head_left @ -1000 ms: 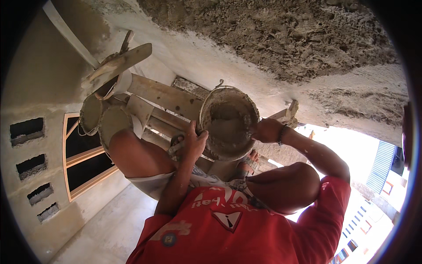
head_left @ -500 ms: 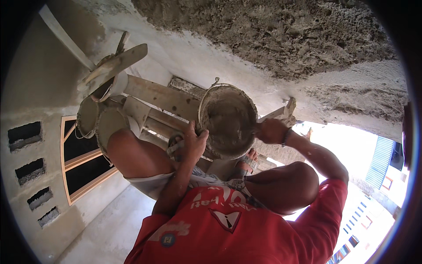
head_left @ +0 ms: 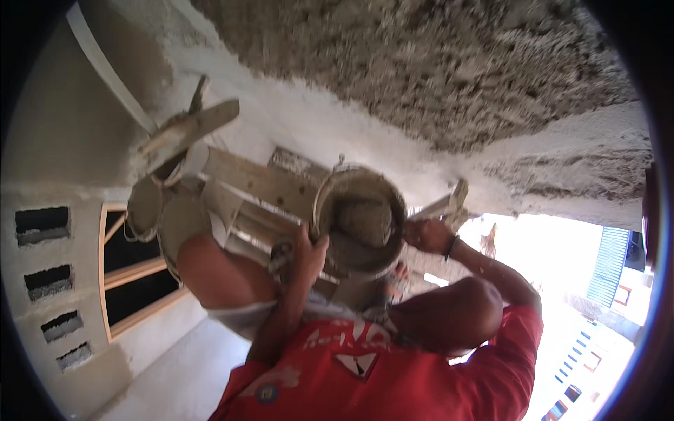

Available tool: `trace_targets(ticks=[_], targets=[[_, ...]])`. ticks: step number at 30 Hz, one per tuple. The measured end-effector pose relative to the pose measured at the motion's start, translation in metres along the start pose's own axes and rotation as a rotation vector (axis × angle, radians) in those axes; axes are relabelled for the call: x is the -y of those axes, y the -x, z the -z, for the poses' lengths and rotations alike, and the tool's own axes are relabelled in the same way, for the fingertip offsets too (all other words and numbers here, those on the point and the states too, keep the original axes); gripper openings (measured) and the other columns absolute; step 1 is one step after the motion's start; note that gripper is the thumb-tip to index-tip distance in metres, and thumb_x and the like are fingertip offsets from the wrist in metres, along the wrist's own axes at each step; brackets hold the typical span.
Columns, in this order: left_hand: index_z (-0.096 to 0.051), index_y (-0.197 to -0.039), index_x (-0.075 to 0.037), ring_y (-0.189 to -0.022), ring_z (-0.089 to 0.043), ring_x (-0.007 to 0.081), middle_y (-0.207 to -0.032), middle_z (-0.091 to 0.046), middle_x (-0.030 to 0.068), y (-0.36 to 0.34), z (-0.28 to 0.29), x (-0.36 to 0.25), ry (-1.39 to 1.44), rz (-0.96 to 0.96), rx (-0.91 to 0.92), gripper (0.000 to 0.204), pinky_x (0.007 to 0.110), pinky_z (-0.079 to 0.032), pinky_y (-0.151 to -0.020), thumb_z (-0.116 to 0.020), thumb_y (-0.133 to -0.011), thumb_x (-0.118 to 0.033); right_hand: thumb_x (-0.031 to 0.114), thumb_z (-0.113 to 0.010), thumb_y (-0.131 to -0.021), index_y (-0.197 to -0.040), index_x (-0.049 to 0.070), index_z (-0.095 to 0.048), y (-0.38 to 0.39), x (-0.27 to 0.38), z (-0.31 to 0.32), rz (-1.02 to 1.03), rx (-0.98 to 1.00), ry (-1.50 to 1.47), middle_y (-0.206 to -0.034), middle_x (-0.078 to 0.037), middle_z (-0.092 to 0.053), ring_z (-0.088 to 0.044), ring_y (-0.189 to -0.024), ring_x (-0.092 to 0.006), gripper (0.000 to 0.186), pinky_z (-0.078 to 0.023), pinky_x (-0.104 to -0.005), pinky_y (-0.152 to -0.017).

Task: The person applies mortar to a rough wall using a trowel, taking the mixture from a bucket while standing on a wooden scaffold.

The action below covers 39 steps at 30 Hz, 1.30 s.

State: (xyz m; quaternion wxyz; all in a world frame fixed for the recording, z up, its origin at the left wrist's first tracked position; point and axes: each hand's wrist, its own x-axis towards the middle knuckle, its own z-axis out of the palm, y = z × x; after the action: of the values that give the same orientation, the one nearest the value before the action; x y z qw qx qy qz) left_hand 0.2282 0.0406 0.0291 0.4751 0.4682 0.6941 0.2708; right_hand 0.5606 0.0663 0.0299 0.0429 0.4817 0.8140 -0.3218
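A mortar-caked bucket stands tilted in front of me, with wet grey mortar inside. My left hand grips the near left side of its rim, thumb up. Closed at the right side of the bucket is my right hand, with a dark band at the wrist. It holds what looks like a trowel, its handle hidden in the fist. The blade is covered by a lump of mortar inside the bucket.
Wooden planks form a platform beneath my feet. More buckets and mortar-smeared boards are at the left. Rough mortar covers part of the wall ahead. A wooden window frame is set in the left wall.
A lump of mortar now stands up in the bucket, where the surface was flatter. My right hand has shifted slightly nearer me; the view has tilted. My left hand stays on the rim.
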Motion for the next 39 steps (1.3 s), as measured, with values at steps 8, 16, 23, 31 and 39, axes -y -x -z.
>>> trace_targets(ticks=[8, 16, 23, 31, 39], targets=[[-0.046, -0.124, 0.008, -0.111, -0.053, 0.0386, -0.117, -0.054, 0.0274, -0.006, 0.000, 0.017, 0.037, -0.082, -0.042, 0.056, 0.043, -0.040, -0.096, -0.068, -0.078, -0.016, 0.036, -0.066, -0.085, -0.106, 0.012, -0.059, 0.014, 0.036, 0.141, 0.175, -0.201, -0.108, -0.082, -0.014, -0.065, -0.064, -0.076, -0.0376, 0.033, -0.054, -0.0447, -0.070], [-0.052, -0.119, 0.002, -0.097, -0.058, 0.0203, -0.107, -0.061, 0.0117, -0.007, 0.007, 0.004, 0.151, 0.004, 0.029, 0.047, 0.034, -0.046, -0.085, -0.067, -0.076, -0.007, 0.010, -0.076, -0.073, -0.107, 0.004, -0.058, 0.052, 0.156, 0.351, 0.312, -0.393, 0.013, -0.092, -0.012, -0.065, -0.067, -0.082, -0.0255, 0.039, -0.057, -0.0349, -0.073], [-0.048, -0.126, 0.003, -0.105, -0.057, 0.0270, -0.114, -0.060, 0.0152, 0.006, 0.015, -0.015, 0.127, 0.031, 0.030, 0.056, 0.038, -0.044, -0.092, -0.070, -0.076, -0.012, 0.013, -0.071, -0.080, -0.111, 0.002, -0.061, 0.081, 0.203, 0.425, 0.756, -0.377, -0.192, -0.089, -0.013, -0.067, -0.066, -0.076, -0.0197, 0.034, -0.056, -0.0296, -0.063], [-0.038, -0.137, 0.006, -0.121, -0.049, 0.0312, -0.132, -0.048, 0.0219, -0.004, 0.009, 0.004, -0.091, 0.083, 0.018, 0.072, 0.039, -0.039, -0.100, -0.070, -0.078, -0.018, 0.020, -0.059, -0.093, -0.117, 0.001, -0.060, 0.103, 0.116, 0.500, 0.235, -1.179, -0.141, -0.088, -0.011, -0.068, -0.055, -0.057, -0.0083, 0.031, -0.051, -0.0241, -0.048], [-0.044, -0.128, 0.007, -0.108, -0.056, 0.0328, -0.117, -0.057, 0.0235, 0.007, 0.008, -0.019, 0.044, 0.068, 0.020, 0.063, 0.041, -0.044, -0.091, -0.070, -0.077, -0.018, 0.018, -0.055, -0.095, -0.100, 0.001, -0.065, 0.120, 0.096, 0.457, 0.443, -1.002, -0.075, -0.092, -0.012, -0.069, -0.056, -0.058, -0.0073, 0.019, -0.045, -0.0194, -0.042]])
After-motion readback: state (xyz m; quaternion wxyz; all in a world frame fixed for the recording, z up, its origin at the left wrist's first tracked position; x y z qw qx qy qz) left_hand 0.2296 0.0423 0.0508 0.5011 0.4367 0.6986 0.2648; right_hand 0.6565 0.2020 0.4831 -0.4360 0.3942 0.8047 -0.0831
